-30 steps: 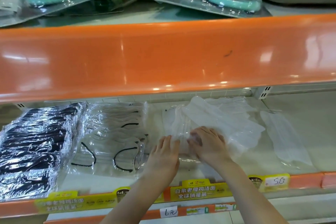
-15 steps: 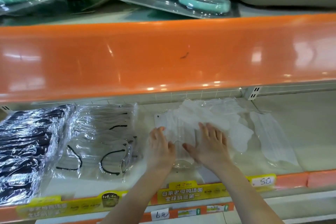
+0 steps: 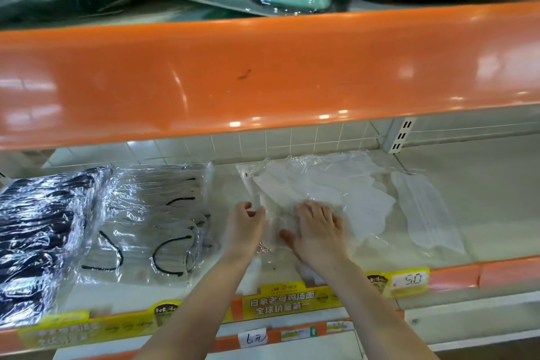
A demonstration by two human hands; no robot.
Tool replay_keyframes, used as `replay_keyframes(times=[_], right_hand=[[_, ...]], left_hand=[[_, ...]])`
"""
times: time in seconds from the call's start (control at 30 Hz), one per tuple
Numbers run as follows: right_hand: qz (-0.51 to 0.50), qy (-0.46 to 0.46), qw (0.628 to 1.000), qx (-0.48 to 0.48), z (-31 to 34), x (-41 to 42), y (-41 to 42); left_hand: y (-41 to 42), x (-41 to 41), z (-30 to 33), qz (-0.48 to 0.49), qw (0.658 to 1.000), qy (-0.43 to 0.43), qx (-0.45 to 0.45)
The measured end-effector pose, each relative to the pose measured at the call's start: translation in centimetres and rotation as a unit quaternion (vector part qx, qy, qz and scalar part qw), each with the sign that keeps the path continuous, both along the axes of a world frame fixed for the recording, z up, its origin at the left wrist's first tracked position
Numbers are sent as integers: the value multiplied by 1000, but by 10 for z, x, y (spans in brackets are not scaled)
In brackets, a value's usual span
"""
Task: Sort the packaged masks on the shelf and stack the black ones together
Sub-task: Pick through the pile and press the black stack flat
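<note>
Hands on white mask pile [image 3: 318,187]: L hand [image 3: 244,226] pinches edge, R hand [image 3: 317,231] flat.

the yellow shelf-edge strip [image 3: 282,299] reads "白象老母鸡汤面 全球销量第一"; a price tag [image 3: 410,280] to its right reads "5.0"; a white handwritten tag [image 3: 253,338] below reads "6元".

The black mask stack [image 3: 38,242] runs off the left edge; the yellow shelf label [image 3: 67,327] below it is blurred unreadable.
</note>
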State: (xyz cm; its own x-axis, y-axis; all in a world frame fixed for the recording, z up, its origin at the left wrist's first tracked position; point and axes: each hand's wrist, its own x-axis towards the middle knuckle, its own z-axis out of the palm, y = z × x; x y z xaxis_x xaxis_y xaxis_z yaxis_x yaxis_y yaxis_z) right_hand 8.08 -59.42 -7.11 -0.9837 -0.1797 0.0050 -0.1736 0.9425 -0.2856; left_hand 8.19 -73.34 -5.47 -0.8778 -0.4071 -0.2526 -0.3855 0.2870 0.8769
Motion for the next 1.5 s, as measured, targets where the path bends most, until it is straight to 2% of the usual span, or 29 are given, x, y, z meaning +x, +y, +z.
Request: replay_keyframes(times=[0.2, 0.37, 0.47, 0.5, 0.53, 0.57, 0.6, 0.63, 0.67, 0.7, 0.73, 0.77, 0.8, 0.87, 0.93, 0.97, 1.03, 1.1, 1.23, 1.37, 1.43, 1.5], right_hand=[[-6, 18, 1000, 12, 1, 3, 3], [-21, 12, 1000, 16, -2, 2, 6], [-21, -4, 1000, 5, 1, -1, 2], [-18, -3, 1000, -24, 5, -2, -1], [-22, -1, 995, -95, 11, -1, -4], [-39, -15, 974, -222, 19, 0, -6], [-71, -67, 914, -394, 28, 1, -8], [-100, -148, 804, -567, 40, 1, -11], [-119, -228, 672, -694, 48, 0, -10], [-135, -291, 551, -770, 54, 0, -7], [-143, -339, 476, -799, 60, -2, -2], [-150, -368, 446, -802, 62, -4, 2], [-157, -389, 450, -789, 66, -4, 6], [-155, -384, 531, -739, 67, -3, 10], [-133, -351, 586, -718, 63, -1, 13], [-123, -333, 606, -712, 60, -1, 13], [-114, -290, 671, -673, 54, 1, 13], [-109, -236, 731, -631, 54, 5, 12], [-96, -189, 771, -601, 59, 11, 9], [-47, -199, 810, -550, 61, 17, 0], [-25, -199, 830, -520, 62, 19, -11], [-17, -177, 848, -500, 60, 21, -27]], left_hand=[[-8, 2, -4, -11, 996, 55, -67], [-22, 11, 15, 50, 970, 170, -167], [-32, 17, 32, 72, 952, 249, -161], [-35, 19, 35, 67, 947, 265, -171], [-37, 22, 37, 50, 938, 284, -192], [-39, 24, 38, 26, 925, 310, -219], [-40, 26, 38, -5, 908, 338, -247], [-41, 27, 35, -40, 885, 371, -277], [-43, 28, 30, -72, 860, 404, -304], [-44, 29, 25, -98, 835, 432, -328], [-44, 30, 19, -121, 814, 452, -344], [-43, 32, 14, -139, 799, 467, -352], [-42, 36, 9, -157, 789, 476, -355], [-40, 43, 3, -187, 771, 482, -372], [-40, 49, -1, -209, 760, 465, -404], [-41, 51, -2, -215, 760, 454, -412], [-46, 55, -4, -214, 772, 429, -417], [-51, 59, -2, -197, 801, 401, -397], [-66, 69, 6, -93, 883, 347, -301], [-79, 75, 15, -2, 964, 252, -85], [-88, 77, 13, 15, 975, 221, -26], [-96, 83, 13, 24, 975, 217, -30]])
